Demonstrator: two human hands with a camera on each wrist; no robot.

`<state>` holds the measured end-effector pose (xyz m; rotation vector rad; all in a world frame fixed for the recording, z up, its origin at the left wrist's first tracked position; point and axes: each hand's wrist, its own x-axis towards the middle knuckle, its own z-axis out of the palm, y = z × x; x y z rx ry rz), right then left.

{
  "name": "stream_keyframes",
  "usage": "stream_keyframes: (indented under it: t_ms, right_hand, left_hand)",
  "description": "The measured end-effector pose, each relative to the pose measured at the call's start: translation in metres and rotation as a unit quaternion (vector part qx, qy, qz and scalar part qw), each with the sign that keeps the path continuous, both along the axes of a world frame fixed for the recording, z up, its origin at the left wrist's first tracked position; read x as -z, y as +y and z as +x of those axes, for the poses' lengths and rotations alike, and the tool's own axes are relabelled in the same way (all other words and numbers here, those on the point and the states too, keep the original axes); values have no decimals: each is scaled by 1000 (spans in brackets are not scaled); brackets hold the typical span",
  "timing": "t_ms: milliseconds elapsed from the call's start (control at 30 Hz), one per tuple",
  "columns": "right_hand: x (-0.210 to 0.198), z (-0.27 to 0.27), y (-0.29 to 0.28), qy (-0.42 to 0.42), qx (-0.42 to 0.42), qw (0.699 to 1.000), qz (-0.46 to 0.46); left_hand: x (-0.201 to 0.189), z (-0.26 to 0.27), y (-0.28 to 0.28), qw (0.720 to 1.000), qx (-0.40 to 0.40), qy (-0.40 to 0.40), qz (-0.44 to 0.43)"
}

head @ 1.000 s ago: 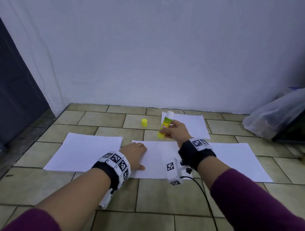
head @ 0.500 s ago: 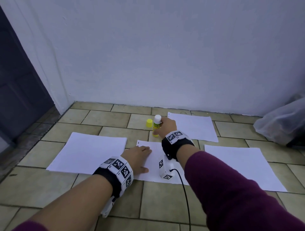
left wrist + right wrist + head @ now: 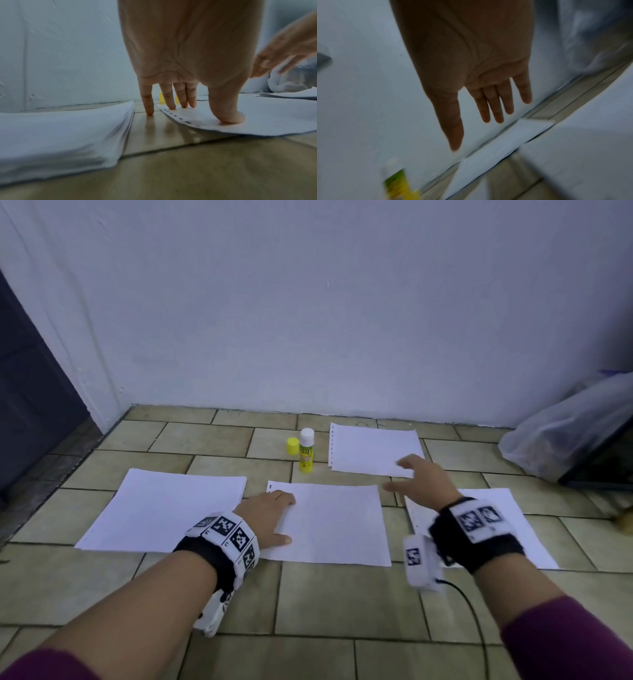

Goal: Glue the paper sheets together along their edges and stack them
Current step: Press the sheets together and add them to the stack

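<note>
Paper at frame centre, the sheet (image 3: 334,522), lies pinned under our left hand (image 3: 269,517), fingers flat; right hand (image 3: 423,481) hovers empty, fingers spread. Uncapped glue (image 3: 306,450) may dry, or tip if brushed.

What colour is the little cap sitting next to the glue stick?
Yellow. The cap stands on the floor just left of the glue stick, clearest in the head view.

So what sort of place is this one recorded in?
Probably an indoor room corner, with the work done on the floor: beige floor tiles meet a plain white wall, a dark doorway stands at the left, and a filled plastic bag lies at the right.
</note>
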<state>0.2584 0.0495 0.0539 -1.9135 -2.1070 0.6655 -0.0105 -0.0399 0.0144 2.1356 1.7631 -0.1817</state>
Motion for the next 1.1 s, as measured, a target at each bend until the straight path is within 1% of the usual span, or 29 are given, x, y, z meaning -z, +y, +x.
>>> stream_keyframes:
  t_ms: [67, 133, 200, 333, 500, 600, 700, 767, 800, 867, 967, 1033, 1100]
  right_hand:
    - [2, 36, -11, -72, 16, 994, -77]
    - [10, 58, -23, -137, 17, 980, -140]
    - [18, 67, -33, -156, 12, 974, -166]
    - [22, 70, -40, -141, 6, 979, -150]
    - [16, 70, -41, -162, 0, 979, -121]
    - [4, 67, -41, -132, 20, 990, -52]
    - [-18, 46, -46, -93, 30, 995, 26]
    - [-31, 18, -52, -97, -14, 993, 65]
    - [-36, 1, -57, -99, -47, 992, 69]
    - [-36, -35, -66, -102, -109, 988, 43]
    - [-15, -83, -70, -119, -183, 975, -35]
    - [3, -102, -68, -129, -200, 968, -77]
    - [12, -111, -70, -131, -204, 965, -101]
  left_hand:
    - [-2, 1, 1, 1000, -4, 2, -6]
    - [-5, 2, 3, 1000, -7, 7, -12]
    - [-6, 5, 4, 1000, -18, 8, -21]
    - [-5, 9, 3, 999, -40, 10, -27]
    - [-4, 9, -3, 999, -33, 14, -41]
    - [-3, 11, -8, 998, -11, 43, -48]
    - [-3, 15, -13, 998, 9, 44, -38]
    - [-4, 20, -17, 999, 9, 27, -25]
    - [-6, 23, -19, 1000, 7, 21, -18]
    - [-8, 26, -22, 1000, -4, 10, -7]
    - [-8, 26, -24, 1000, -5, 2, 7]
    - [-3, 23, -25, 1000, 1, 0, 20]
    - [0, 22, -25, 1000, 3, -10, 29]
